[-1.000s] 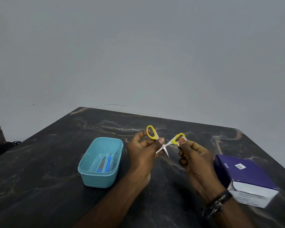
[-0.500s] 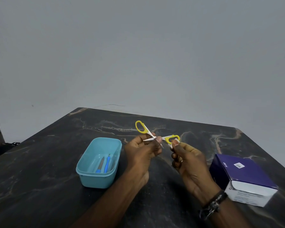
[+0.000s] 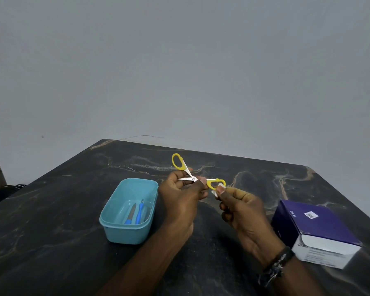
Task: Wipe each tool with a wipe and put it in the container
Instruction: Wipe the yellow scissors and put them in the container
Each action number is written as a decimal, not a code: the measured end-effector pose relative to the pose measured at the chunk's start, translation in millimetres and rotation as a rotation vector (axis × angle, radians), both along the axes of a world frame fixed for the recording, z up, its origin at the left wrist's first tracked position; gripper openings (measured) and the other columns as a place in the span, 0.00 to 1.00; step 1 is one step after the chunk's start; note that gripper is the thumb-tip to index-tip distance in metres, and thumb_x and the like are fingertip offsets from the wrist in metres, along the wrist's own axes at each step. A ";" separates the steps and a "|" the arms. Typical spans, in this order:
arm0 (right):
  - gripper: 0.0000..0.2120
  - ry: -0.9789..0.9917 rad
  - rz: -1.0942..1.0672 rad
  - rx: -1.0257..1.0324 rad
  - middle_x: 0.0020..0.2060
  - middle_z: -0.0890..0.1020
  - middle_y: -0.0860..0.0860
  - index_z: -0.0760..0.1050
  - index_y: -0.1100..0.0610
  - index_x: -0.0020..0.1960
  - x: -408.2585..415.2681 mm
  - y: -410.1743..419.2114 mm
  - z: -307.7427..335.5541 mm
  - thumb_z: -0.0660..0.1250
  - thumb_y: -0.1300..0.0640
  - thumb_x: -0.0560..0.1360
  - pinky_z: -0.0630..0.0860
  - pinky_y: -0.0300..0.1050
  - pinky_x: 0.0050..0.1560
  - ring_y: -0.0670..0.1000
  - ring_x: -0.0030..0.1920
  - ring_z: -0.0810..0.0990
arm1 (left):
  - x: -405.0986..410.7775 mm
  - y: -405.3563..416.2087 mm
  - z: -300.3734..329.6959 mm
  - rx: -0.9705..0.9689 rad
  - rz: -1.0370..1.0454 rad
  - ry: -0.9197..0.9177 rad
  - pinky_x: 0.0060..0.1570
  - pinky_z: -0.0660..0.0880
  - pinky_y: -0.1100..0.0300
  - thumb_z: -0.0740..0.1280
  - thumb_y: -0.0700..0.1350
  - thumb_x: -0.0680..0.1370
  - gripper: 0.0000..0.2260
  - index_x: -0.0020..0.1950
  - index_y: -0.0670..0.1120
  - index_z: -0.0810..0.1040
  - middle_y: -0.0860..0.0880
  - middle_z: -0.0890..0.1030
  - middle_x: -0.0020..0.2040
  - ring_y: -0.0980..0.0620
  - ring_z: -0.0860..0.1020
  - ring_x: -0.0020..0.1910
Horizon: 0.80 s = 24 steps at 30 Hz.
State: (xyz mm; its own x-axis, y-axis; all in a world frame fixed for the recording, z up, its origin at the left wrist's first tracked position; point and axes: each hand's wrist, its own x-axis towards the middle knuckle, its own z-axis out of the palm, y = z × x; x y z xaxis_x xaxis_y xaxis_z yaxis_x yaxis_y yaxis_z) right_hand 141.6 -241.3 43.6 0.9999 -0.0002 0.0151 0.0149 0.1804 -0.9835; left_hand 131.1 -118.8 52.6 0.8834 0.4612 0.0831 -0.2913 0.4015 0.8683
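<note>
Yellow-handled scissors (image 3: 190, 176) up in the air over the dark table (image 3: 51, 210), blades splayed wide. Left hand (image 3: 183, 195) pinches them right at the pivot, thumb and fingers curled round the blades; one loop sticks up and away, the other points right, toward the right hand (image 3: 241, 208). Right hand's fingers are curled, thumb and forefinger pinching a small white wipe (image 3: 218, 189) against that right-hand loop — touching it, so looks like the handle is getting the rub now.

Key relation: the loop's long axis runs left-right, straight from left-hand grip into the right fingertips, so the wipe hand is the nearer one to the handle, w/ the blades tucked on the left-hand side.

Container (image 3: 128, 210), teal tub, sits on the table just left of the left forearm; two blue-handled tools (image 3: 135, 212) already lie in it. Left hand is closer to the tub, so prob. it does the drop. Purple box (image 3: 316, 229) sits at right, near the right wrist.
</note>
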 end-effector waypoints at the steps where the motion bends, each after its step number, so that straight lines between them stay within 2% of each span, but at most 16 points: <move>1: 0.05 -0.005 -0.018 -0.005 0.34 0.79 0.55 0.83 0.62 0.42 0.9 -1.8 0.4 0.71 0.59 0.72 0.68 0.41 0.30 0.48 0.32 0.70 | 0.2 0.0 0.4 0.031 0.006 -0.006 0.33 0.81 0.57 0.73 0.31 0.71 0.11 0.49 0.40 0.78 0.42 0.83 0.37 0.49 0.83 0.32; 4: 0.06 -0.034 -0.071 -0.019 0.35 0.78 0.57 0.83 0.62 0.44 4.2 -7.3 1.9 0.71 0.59 0.73 0.66 0.39 0.29 0.47 0.31 0.69 | 2.6 1.4 -1.0 0.162 0.023 -0.021 0.31 0.79 0.58 0.73 0.31 0.71 0.12 0.50 0.44 0.79 0.39 0.82 0.41 0.51 0.82 0.33; 6: 0.07 -0.074 -0.083 -0.057 0.32 0.77 0.55 0.83 0.63 0.45 5.2 -10.6 2.6 0.71 0.59 0.73 0.65 0.39 0.28 0.46 0.30 0.68 | 3.6 2.5 -2.7 0.274 0.028 -0.027 0.31 0.79 0.58 0.73 0.31 0.70 0.14 0.48 0.49 0.79 0.41 0.83 0.41 0.51 0.83 0.35; 8: 0.06 -0.132 -0.077 -0.143 0.28 0.78 0.49 0.83 0.62 0.45 5.0 -13.4 3.1 0.71 0.59 0.73 0.67 0.37 0.28 0.44 0.28 0.70 | 4.2 2.8 -5.0 0.387 0.018 -0.024 0.35 0.82 0.50 0.74 0.32 0.69 0.17 0.47 0.52 0.79 0.43 0.84 0.40 0.48 0.84 0.37; 10: 0.06 -0.208 -0.027 -0.230 0.26 0.80 0.46 0.83 0.64 0.45 4.3 -14.5 4.1 0.71 0.60 0.73 0.68 0.32 0.27 0.40 0.25 0.73 | 3.1 1.6 -6.1 0.448 -0.004 -0.021 0.40 0.82 0.45 0.74 0.31 0.69 0.17 0.48 0.52 0.79 0.44 0.84 0.39 0.46 0.84 0.38; 14: 0.05 -0.272 0.069 -0.345 0.27 0.82 0.47 0.84 0.62 0.44 4.8 -14.9 7.3 0.71 0.61 0.73 0.69 0.29 0.28 0.39 0.26 0.75 | 2.3 1.1 -5.9 0.455 0.009 -0.024 0.40 0.82 0.44 0.75 0.31 0.68 0.24 0.58 0.51 0.76 0.48 0.82 0.33 0.47 0.84 0.35; 17: 0.04 -0.285 0.064 -0.370 0.28 0.82 0.49 0.84 0.61 0.43 6.6 -17.2 7.0 0.72 0.60 0.73 0.68 0.32 0.26 0.40 0.26 0.73 | 2.2 0.7 -2.9 0.398 0.031 -0.017 0.40 0.82 0.44 0.75 0.30 0.67 0.28 0.62 0.50 0.73 0.44 0.83 0.35 0.45 0.84 0.36; 20: 0.04 -0.287 0.061 -0.386 0.27 0.81 0.49 0.85 0.60 0.43 7.7 -19.3 6.6 0.72 0.60 0.72 0.68 0.32 0.27 0.40 0.26 0.72 | -0.1 -0.1 0.4 0.346 0.042 -0.015 0.41 0.83 0.48 0.75 0.29 0.68 0.26 0.60 0.48 0.73 0.42 0.84 0.37 0.46 0.84 0.36; 24: 0.05 -0.278 0.106 -0.396 0.25 0.80 0.47 0.84 0.62 0.42 7.4 -18.7 4.3 0.73 0.60 0.72 0.67 0.31 0.27 0.39 0.25 0.72 | -0.1 2.9 -1.1 0.389 0.039 -0.009 0.37 0.83 0.55 0.75 0.32 0.69 0.16 0.52 0.45 0.79 0.45 0.84 0.39 0.48 0.85 0.37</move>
State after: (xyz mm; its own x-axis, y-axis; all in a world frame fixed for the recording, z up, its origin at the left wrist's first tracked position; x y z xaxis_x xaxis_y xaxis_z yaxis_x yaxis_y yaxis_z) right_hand 149.0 -260.0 47.9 0.9521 0.1612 0.2598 0.2884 -0.1912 -0.9382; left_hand 131.0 -115.9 51.5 0.8641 0.4271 0.2662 -0.3083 0.0312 0.9508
